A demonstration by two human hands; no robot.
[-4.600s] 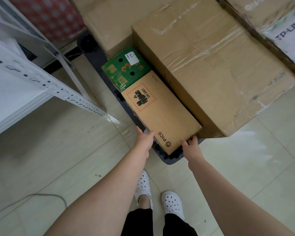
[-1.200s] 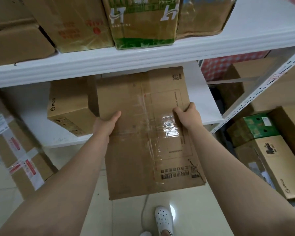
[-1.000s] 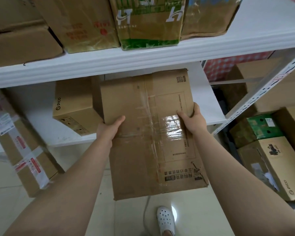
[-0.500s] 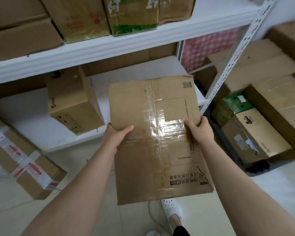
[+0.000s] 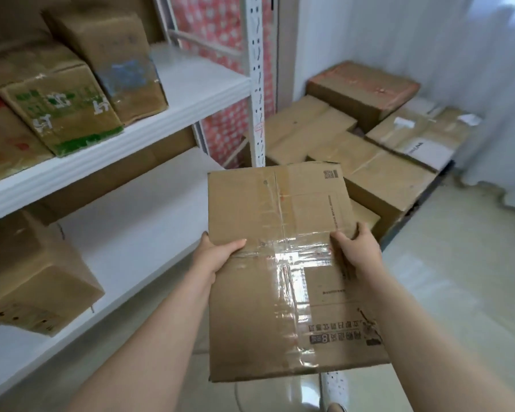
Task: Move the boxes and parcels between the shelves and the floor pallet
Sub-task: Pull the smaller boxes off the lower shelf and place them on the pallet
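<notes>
I hold a flat brown cardboard box [image 5: 283, 263], sealed with clear tape, out in front of me in the air. My left hand [image 5: 214, 257] grips its left edge and my right hand [image 5: 354, 251] grips its right edge. The box is clear of the white shelves [image 5: 173, 114] on my left. Behind it to the right, several brown boxes [image 5: 378, 171] are stacked on the dark floor pallet [image 5: 428, 194]. A smaller brown box [image 5: 33, 278] stands on the lower shelf at far left.
Several printed cartons [image 5: 72, 81] fill the upper shelf. A white perforated shelf post [image 5: 256, 78] rises just beyond the held box. A red patterned panel [image 5: 226, 93] and a white wall [image 5: 399, 40] lie behind. Pale tiled floor [image 5: 464, 278] spreads to the right.
I have turned to the right with the box in both hands. The shelves have slid to the left of view and the stack on the pallet has come into view ahead.
</notes>
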